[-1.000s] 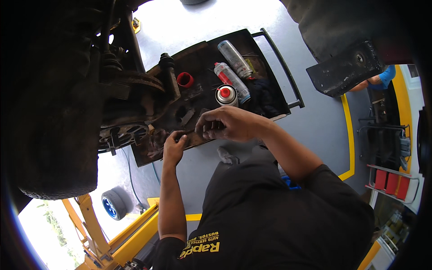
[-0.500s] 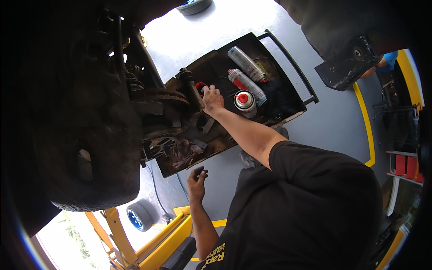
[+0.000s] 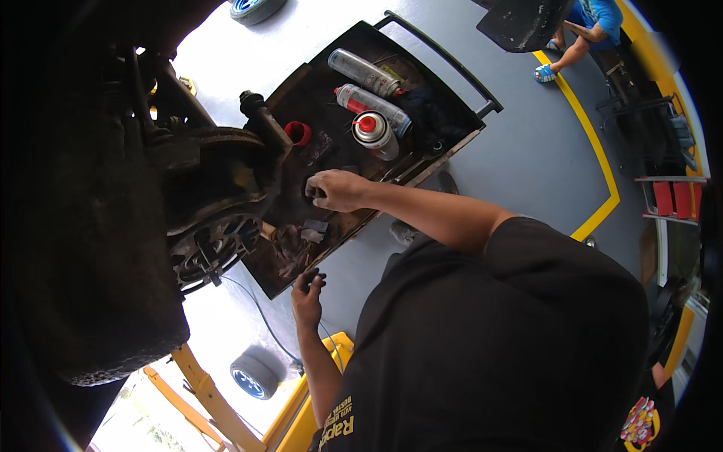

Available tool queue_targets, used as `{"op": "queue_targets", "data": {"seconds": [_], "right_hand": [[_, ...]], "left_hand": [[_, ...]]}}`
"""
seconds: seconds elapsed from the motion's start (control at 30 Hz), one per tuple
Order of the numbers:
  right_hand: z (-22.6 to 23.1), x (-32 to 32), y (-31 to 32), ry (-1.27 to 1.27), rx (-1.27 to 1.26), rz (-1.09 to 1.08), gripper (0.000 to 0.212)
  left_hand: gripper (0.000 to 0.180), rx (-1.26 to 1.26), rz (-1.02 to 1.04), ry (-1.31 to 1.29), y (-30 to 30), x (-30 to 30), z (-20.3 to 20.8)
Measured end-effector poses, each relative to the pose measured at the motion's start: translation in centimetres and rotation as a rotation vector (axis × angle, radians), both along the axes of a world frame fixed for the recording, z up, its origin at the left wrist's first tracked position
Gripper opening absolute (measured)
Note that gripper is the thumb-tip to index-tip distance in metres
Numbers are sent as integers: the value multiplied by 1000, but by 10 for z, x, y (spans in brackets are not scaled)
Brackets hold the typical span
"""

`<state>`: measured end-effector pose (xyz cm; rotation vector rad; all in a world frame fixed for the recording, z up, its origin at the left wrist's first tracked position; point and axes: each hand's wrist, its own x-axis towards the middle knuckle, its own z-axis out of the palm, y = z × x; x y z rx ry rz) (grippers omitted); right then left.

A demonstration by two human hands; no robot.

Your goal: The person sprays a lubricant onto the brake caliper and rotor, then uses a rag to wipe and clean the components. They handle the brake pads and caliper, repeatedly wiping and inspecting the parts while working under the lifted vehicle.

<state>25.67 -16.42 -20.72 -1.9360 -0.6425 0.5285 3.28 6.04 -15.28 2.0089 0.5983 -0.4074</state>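
Observation:
My right hand [image 3: 337,190] reaches over the dark, worn metal cart top [image 3: 271,285], its fingers curled down; whatever they hold, if anything, is hidden. Nearer to me, my left hand [image 3: 306,300] hovers by the cart's near edge, fingers loosely bent with a gap between them and dark, grimy tips. No object shows in it. Beyond my right hand stands a red ring-shaped piece [image 3: 297,134]. Between my hands are a small grey block [image 3: 314,230] and a crumpled, dirty rag [image 3: 290,252]. To the right, an upright spray can [image 3: 374,134] with a red top stands beside two lying cans [image 3: 365,71].
A dark car underside with a brake disc and hub [image 3: 215,245] fills the left. The cart's handle [image 3: 444,60] projects at the far right. Yellow lift arms [image 3: 218,399] and a wheel [image 3: 254,377] are lower left. Another person [image 3: 595,26] sits at upper right.
My right hand has left the red ring piece and come back nearer to me over the cart. The ring now shows fully. The view has shifted, and the other person shows more.

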Motion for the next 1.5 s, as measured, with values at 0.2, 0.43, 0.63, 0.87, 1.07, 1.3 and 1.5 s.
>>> {"op": "queue_targets", "data": {"seconds": [0.2, 0.43, 0.63, 0.87, 1.07, 1.3, 1.5], "right_hand": [[18, -36, -134, 200, -77, 174, 35], [25, -19, -184, 171, -228, -23, 29], [16, -30, -151, 62, -284, 116, 31], [9, -45, -144, 116, -272, 197, 33], [9, -40, -134, 120, -217, 231, 32], [19, -39, -122, 149, -177, 156, 35], [46, -53, -89, -219, 94, -16, 63]], "left_hand": [[32, 250, -46, -174, -8, 74, -17], [38, 516, -279, 53, -50, 118, -48], [45, 703, -353, 254, -76, 125, -68], [47, 870, 159, -90, -22, 98, -98], [47, 586, 160, -64, 7, 98, -102], [17, -322, 253, -223, -14, 89, -42], [30, -361, -72, -246, -52, 90, 11]]}}
